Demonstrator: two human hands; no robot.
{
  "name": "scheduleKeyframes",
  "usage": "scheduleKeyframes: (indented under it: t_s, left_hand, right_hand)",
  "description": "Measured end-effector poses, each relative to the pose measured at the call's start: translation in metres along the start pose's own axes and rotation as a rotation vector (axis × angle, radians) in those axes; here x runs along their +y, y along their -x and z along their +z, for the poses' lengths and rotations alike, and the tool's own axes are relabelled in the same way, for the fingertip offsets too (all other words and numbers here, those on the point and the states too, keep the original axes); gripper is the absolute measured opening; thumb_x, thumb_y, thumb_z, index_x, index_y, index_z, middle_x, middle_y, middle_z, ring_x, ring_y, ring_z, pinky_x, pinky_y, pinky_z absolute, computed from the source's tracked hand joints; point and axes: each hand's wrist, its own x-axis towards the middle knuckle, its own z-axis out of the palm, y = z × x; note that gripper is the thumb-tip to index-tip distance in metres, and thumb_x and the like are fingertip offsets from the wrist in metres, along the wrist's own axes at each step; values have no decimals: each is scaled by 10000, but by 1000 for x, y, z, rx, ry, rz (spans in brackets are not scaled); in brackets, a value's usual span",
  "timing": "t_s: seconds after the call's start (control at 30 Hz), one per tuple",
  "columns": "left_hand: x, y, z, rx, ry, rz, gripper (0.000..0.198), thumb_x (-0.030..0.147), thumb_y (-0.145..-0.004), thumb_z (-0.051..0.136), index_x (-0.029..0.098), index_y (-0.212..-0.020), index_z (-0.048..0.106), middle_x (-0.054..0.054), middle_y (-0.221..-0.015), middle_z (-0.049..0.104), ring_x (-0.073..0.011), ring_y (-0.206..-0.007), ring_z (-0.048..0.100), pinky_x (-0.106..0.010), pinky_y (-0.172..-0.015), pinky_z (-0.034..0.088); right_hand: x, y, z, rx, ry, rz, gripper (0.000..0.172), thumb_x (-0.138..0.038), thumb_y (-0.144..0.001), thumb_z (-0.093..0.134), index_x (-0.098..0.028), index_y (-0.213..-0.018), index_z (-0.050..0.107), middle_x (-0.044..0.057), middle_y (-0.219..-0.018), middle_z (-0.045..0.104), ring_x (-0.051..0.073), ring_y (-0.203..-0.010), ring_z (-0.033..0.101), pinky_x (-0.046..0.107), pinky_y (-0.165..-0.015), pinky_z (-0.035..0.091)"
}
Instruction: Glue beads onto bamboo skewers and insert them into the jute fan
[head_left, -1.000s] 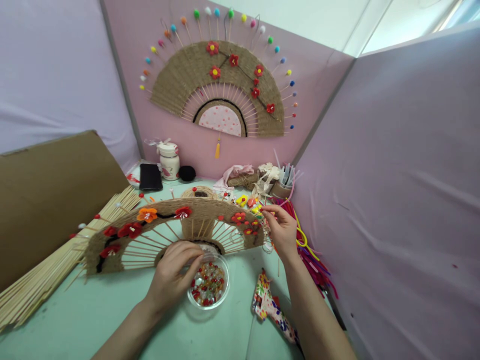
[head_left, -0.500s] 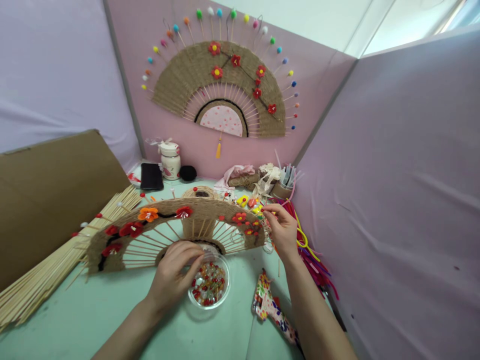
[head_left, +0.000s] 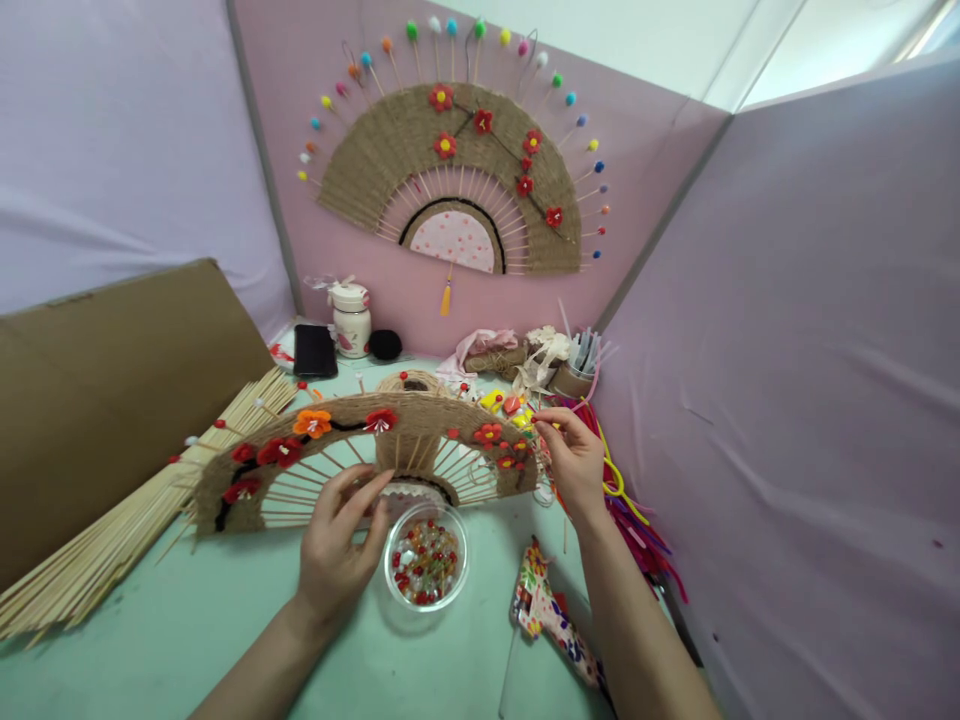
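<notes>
A twine-wrapped fan [head_left: 442, 412] with red and orange flowers stands on the table, its stick ends topped with red and clear beads. My right hand [head_left: 576, 462] is at the fan's right end, thumb and forefinger pinched on a small red bead. My left hand [head_left: 341, 535] is over the fan's lower middle, fingers apart and curved, with nothing visible in them. Just right of it sits a clear round tub [head_left: 426, 558] of red, orange and clear beads. Whether the left fingertips touch the fan's sticks, I cannot tell.
A flower-patterned glue gun [head_left: 551, 615] lies beside my right forearm. Thin bamboo sticks [head_left: 142, 510] are heaped at the left by a cardboard sheet [head_left: 127, 400]. Colourful pipe cleaners [head_left: 637, 530] lie at the right. A larger fan [head_left: 375, 160] hangs on the pink wall.
My left hand has lifted off the tub's rim to the left, and its fingers have spread. My right hand keeps its pinch at the fan's right end. The whole view has shifted slightly.
</notes>
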Motion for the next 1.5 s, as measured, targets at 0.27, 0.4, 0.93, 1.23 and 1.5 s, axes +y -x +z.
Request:
scheduleKeyframes:
  t_s: [0.27, 0.4, 0.93, 1.23, 1.5]
  left_hand:
    - [4, 1, 5, -36, 3, -12, 352, 81, -879, 575, 205, -1204, 627, -106, -1250, 515, -126, -870, 646, -279, -798, 572]
    - [8, 1, 5, -25, 5, -32, 344, 84, -881, 575, 179, -1207, 628, -140, -1346, 440, -79, -749, 633, -281, -778, 577]
    - [-4, 11, 12, -109, -91, -81, 476, 185, -901, 547, 208, -1377, 523, -131, -1325, 583, -256, -1211, 583, -402, -1024, 506]
    - [-5, 12, 12, -103, -89, -71, 443, 176, -898, 555, 187, -1341, 551, -134, -1316, 583, -243, -1207, 582, -369, -1018, 504]
    - [-5, 12, 12, -94, -75, -78, 440, 187, -900, 552, 201, -1340, 554, -127, -1303, 596, -246, -1199, 592, -379, -1017, 508]
  right_hand:
    - [-1, 1, -1, -10, 12, 1, 64, -261, -847, 678, -251, -848, 741, 25, -871, 717, 206, -854, 644, 357, -818, 482]
    - [1, 0, -1, -8, 11, 0, 59, -261, -844, 683, -254, -842, 741, 22, -867, 716, 205, -856, 643, 357, -824, 481]
    - [-3, 0, 0, 0, 26, 27, 69, -292, -831, 688, -245, -835, 739, 35, -869, 719, 213, -857, 643, 378, -829, 489]
    - [-1, 0, 0, 6, 16, 24, 59, -277, -828, 691, -248, -836, 742, 26, -866, 720, 209, -856, 646, 367, -825, 485]
    - [-3, 0, 0, 4, 28, 27, 73, -296, -826, 693, -243, -816, 742, 30, -850, 721, 215, -847, 646, 374, -824, 488]
